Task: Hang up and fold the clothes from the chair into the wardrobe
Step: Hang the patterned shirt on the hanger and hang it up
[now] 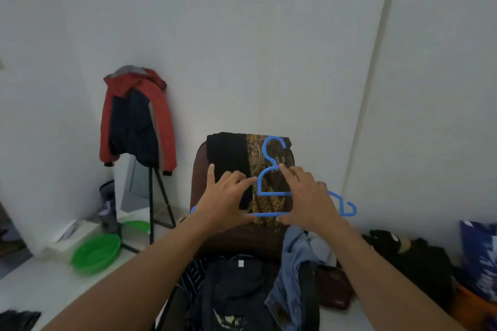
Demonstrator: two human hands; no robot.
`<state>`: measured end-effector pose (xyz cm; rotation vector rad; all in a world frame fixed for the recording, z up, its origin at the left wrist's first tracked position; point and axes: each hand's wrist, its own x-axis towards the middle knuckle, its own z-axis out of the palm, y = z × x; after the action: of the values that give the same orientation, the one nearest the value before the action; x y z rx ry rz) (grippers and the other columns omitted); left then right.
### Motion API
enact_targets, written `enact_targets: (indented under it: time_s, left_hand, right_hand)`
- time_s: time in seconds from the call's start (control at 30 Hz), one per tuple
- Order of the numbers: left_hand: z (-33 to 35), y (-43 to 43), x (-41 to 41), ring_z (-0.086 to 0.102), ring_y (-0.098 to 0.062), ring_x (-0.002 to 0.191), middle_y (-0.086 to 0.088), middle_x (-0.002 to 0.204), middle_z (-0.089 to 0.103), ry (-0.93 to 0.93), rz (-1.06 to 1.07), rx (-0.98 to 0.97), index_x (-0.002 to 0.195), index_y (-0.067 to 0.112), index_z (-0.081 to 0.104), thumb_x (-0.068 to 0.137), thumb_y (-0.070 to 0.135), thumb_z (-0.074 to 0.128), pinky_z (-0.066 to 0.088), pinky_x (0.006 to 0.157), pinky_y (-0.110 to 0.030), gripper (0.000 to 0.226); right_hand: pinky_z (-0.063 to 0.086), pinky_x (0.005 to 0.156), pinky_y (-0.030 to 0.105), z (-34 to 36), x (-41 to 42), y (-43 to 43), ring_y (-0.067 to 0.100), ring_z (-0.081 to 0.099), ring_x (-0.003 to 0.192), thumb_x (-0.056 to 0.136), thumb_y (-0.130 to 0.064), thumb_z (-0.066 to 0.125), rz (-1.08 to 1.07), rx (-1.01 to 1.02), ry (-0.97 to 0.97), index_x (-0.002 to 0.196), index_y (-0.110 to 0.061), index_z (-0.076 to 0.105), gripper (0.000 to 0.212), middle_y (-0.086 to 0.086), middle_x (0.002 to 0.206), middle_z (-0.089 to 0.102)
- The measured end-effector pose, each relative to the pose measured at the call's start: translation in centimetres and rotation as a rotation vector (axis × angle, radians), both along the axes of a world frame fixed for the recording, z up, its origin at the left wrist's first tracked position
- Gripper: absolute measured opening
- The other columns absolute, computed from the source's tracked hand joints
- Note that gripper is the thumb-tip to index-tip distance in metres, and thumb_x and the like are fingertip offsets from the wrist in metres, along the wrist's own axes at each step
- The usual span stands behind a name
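A brown chair stands against the white wall. Over its backrest hangs a garment, black on the left and brown-gold batik on the right. A blue plastic hanger lies against that garment, hook up. My left hand grips the hanger's bottom bar with fingers spread on the black cloth. My right hand holds the hanger's right side, index finger at its neck. On the seat lie a black T-shirt and light blue jeans.
A red and navy jacket hangs over a standing mirror at the left. Green basins sit on the floor beside it. Dark clothes and a blue patterned cushion lie at the right.
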<state>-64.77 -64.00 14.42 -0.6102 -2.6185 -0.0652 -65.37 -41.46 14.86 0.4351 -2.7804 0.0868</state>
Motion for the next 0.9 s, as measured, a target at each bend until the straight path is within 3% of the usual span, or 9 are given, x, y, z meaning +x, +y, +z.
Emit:
enact_targets:
  time_s: [0.6, 0.7, 0.8, 0.9]
  left_hand:
    - [-2.8, 0.3, -34.2, 0.036, -0.021, 0.137, 0.003, 0.142, 0.047, 0.016, -0.125, 0.097, 0.147, 0.030, 0.040, 0.079, 0.063, 0.067, -0.001, 0.116, -0.069, 0.081]
    - [-3.7, 1.5, -38.9, 0.039, -0.026, 0.133, -0.002, 0.139, 0.046, 0.105, -0.086, 0.140, 0.141, 0.026, 0.046, 0.074, 0.058, 0.072, 0.014, 0.114, -0.068, 0.079]
    - [-5.0, 2.6, -42.6, 0.042, -0.026, 0.125, -0.003, 0.133, 0.046, 0.145, -0.005, 0.223, 0.132, 0.023, 0.048, 0.072, 0.057, 0.072, 0.034, 0.107, -0.051, 0.073]
    - [-6.3, 3.6, -45.6, 0.044, -0.023, 0.116, -0.002, 0.128, 0.049, 0.070, 0.065, 0.253, 0.126, 0.021, 0.050, 0.075, 0.056, 0.073, 0.044, 0.093, -0.039, 0.066]
  right_hand:
    - [0.044, 0.097, 0.054, -0.6, -30.7, -0.6, 0.025, 0.042, 0.126, 0.062, -0.057, 0.084, -0.218, -0.032, -0.047, 0.155, -0.028, 0.009, 0.123, 0.000, 0.145, 0.032]
    - [0.045, 0.094, 0.054, -1.1, -35.5, 0.7, 0.026, 0.042, 0.124, 0.065, -0.056, 0.083, -0.294, -0.096, -0.048, 0.155, -0.025, 0.010, 0.120, 0.001, 0.145, 0.031]
    - [0.044, 0.090, 0.055, -1.2, -40.1, 2.6, 0.029, 0.044, 0.121, 0.064, -0.054, 0.085, -0.387, -0.102, -0.042, 0.154, -0.022, 0.012, 0.120, 0.004, 0.144, 0.033]
    - [0.043, 0.090, 0.057, -1.2, -43.8, 4.3, 0.030, 0.044, 0.120, 0.063, -0.055, 0.086, -0.440, -0.109, -0.057, 0.154, -0.020, 0.013, 0.121, 0.005, 0.141, 0.034]
